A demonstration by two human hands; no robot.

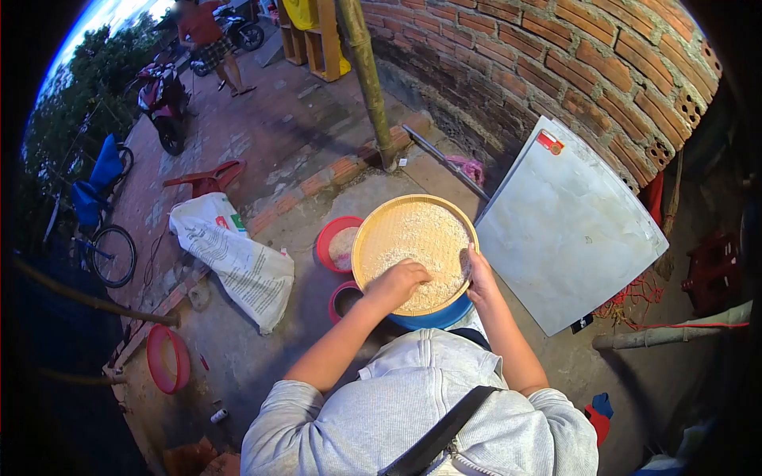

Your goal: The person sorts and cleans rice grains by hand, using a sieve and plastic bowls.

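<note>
A round yellow sieve tray (379,228) holds a layer of white grain (425,238) and rests on a blue basin (432,319). My left hand (399,282) lies in the grain at the tray's near side, fingers curled down into it. The tray's right rim is gripped by my right hand (478,278). Both forearms reach out from grey sleeves.
A red bowl (335,242) with some grain and a smaller dark bowl (343,300) sit left of the basin. A printed white sack (238,258) lies further left. A white panel (563,230) leans on the brick wall (571,63). A person stands far off near motorbikes.
</note>
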